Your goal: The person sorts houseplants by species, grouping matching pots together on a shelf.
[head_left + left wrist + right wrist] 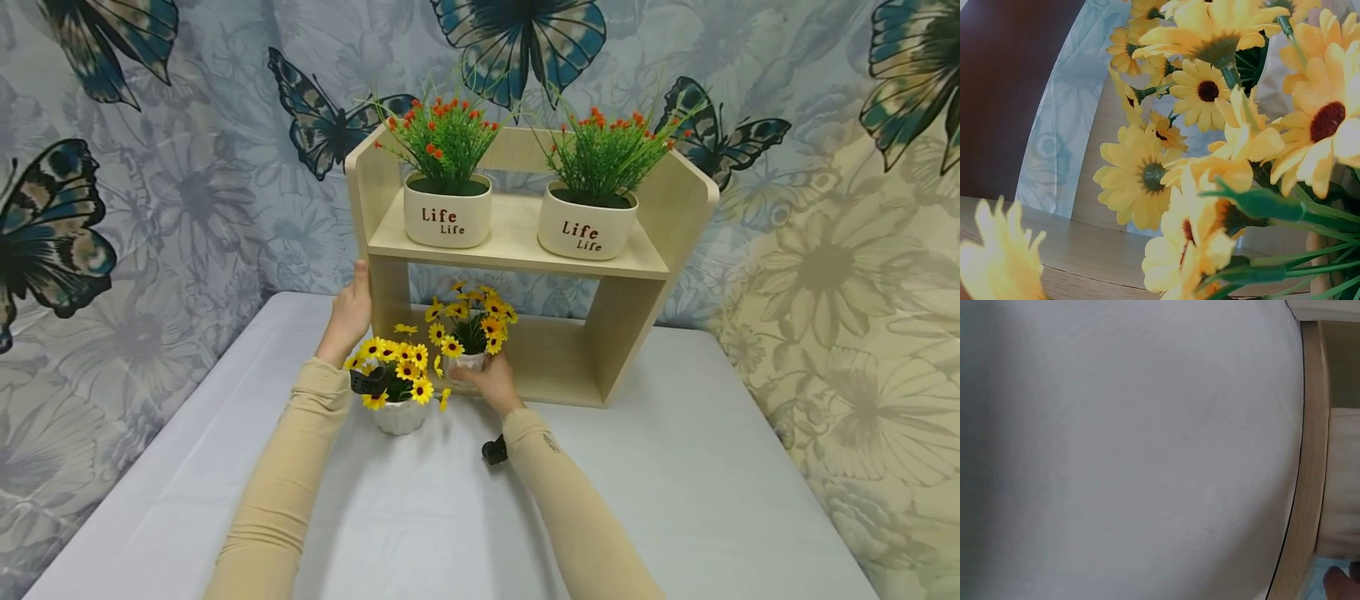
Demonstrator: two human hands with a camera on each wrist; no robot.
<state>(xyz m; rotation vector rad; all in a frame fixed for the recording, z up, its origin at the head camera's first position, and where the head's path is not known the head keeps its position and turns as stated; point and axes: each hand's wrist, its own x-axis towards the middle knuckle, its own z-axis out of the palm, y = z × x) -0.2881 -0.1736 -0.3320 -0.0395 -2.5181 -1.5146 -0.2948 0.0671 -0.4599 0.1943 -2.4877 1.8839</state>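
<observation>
My right hand (pixel 495 382) grips a white pot (pixel 467 362) of yellow artificial flowers (pixel 471 321) at the front of the wooden shelf's lower compartment. In the right wrist view only fingertips (pixel 1340 585) show in the bottom corner. Against the outer left side of the wooden shelf (pixel 386 296) rests my left hand (pixel 349 318), its fingers pointing up along the panel. A second white pot (pixel 400 417) with yellow flowers (pixel 405 360) stands on the table, just right of my left wrist. Its blossoms (pixel 1207 90) fill much of the left wrist view.
On the upper shelf stand two white "Life" pots, one on the left (pixel 447 212) and one on the right (pixel 587 223), each with red-flowered greenery. A white cloth covers the table (pixel 697 483). Butterfly-patterned fabric (pixel 202 192) hangs behind and at both sides.
</observation>
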